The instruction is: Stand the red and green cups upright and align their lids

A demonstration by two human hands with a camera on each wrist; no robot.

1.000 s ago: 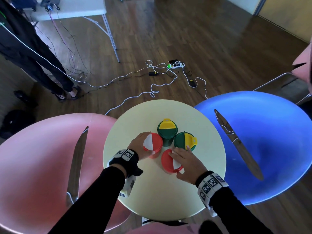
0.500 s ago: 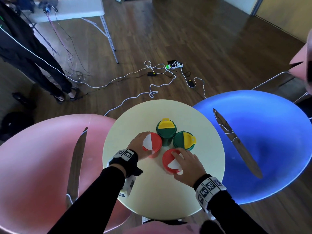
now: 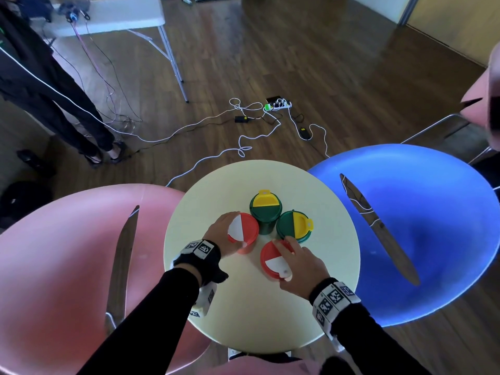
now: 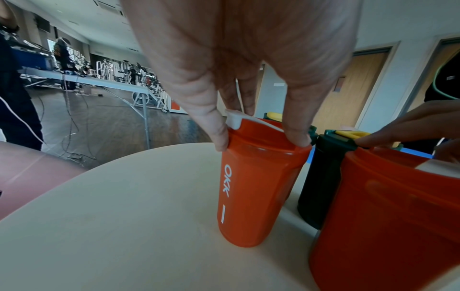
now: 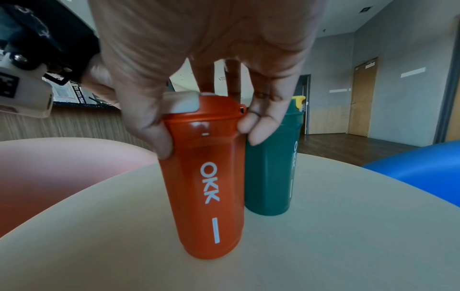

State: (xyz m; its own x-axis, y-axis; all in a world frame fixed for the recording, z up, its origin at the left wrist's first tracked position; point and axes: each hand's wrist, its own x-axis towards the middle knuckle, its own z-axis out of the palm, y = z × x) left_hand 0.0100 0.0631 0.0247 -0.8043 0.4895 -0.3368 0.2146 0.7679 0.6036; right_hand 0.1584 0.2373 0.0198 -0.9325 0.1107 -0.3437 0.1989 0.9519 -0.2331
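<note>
Four cups stand upright close together on the round cream table [image 3: 243,315]. My left hand [image 3: 219,236] grips the lid rim of the left red cup [image 4: 254,187] from above; its white flap [image 3: 236,228] points left. My right hand [image 3: 301,266] holds the lid of the near red cup [image 5: 206,187], whose white flap [image 3: 276,264] points toward me. Behind them, the far green cup [image 3: 266,211] has its yellow flap pointing away. The right green cup [image 3: 289,227] has its yellow flap pointing right, and my right fingertips reach almost to it.
A pink chair [image 3: 67,266] flanks the table on the left and a blue chair [image 3: 433,239] on the right. White cables and a power strip [image 3: 278,105] lie on the wooden floor beyond. A person's legs [image 3: 54,104] and a folding table [image 3: 113,20] are at the far left.
My right hand has turned the near red cup, so its white flap swung from the right side round toward me. My left hand has stayed on the left red cup.
</note>
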